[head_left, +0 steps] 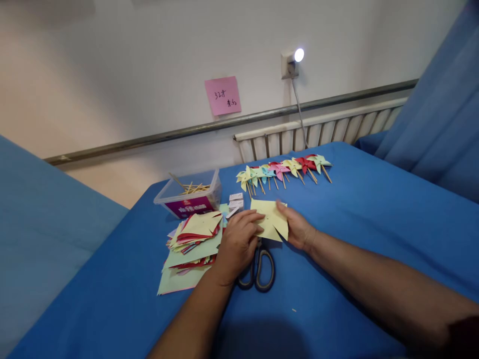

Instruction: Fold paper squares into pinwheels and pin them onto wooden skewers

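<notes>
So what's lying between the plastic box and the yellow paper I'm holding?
In the head view, a few small white boxes lie on the blue cloth between the plastic box and the yellow paper.

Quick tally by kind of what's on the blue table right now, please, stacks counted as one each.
Row of finished pinwheels: 1
Clear plastic box of sticks: 1
Stack of cut paper squares: 1
Scissors: 1
Yellow paper piece held by both hands: 1
Total: 5

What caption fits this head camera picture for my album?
Both hands press a yellow paper square on a blue cloth, pinwheels lined up behind.
</notes>
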### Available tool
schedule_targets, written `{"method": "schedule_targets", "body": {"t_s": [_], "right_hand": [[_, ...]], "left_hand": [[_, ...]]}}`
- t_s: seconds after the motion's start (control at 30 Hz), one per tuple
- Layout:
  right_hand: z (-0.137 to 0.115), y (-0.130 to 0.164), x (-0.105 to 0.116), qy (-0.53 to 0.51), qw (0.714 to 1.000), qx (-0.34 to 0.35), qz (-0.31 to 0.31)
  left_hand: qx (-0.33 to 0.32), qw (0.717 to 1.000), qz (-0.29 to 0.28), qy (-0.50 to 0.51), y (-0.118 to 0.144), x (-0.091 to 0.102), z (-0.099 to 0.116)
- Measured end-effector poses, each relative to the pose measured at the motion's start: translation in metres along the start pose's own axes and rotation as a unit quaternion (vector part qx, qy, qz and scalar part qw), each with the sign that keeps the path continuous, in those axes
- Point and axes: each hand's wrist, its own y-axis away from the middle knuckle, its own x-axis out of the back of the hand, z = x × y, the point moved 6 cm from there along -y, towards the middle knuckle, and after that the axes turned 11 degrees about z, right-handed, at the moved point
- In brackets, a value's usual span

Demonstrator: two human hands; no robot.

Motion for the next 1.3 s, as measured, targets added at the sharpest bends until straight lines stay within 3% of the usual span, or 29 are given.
{"method": "schedule_targets", "body": {"t_s": [0.1,0.17,0.23,0.37,0.47,0.6,0.83,1.07,1.3], "right_hand": [[-0.001,-0.005,0.008,-0.021,0.998,0.038,0.044],[-0.001,-0.006,0.012,-0.033,0.996,0.053,0.067],[-0.002,-0.006,0.013,-0.040,0.993,0.068,0.085],[-0.005,-0.005,0.012,-0.042,0.990,0.097,0.099],[-0.003,-0.004,0.013,-0.015,0.989,0.099,0.109],[0.004,-0.003,0.013,0.028,0.990,0.087,0.104],[0.004,0.000,0.011,0.092,0.987,0.107,0.074],[0.004,0.001,0.012,0.107,0.984,0.106,0.090],[0.001,-0.002,0.015,0.133,0.977,0.138,0.095]], "left_hand": [[0.094,0.993,0.065,0.037,0.001,0.002,-0.017],[0.204,0.963,0.137,0.114,0.005,0.003,-0.031],[0.306,0.899,0.187,0.251,0.011,-0.004,-0.040],[0.456,0.744,0.176,0.456,0.021,-0.030,-0.035],[0.491,0.694,0.115,0.513,0.023,-0.047,-0.025],[0.522,0.690,0.133,0.483,0.029,-0.051,-0.034],[0.525,0.703,0.197,0.437,0.031,-0.038,-0.054],[0.536,0.708,0.164,0.430,0.032,-0.041,-0.050],[0.523,0.729,0.189,0.399,0.033,-0.036,-0.058]]}}
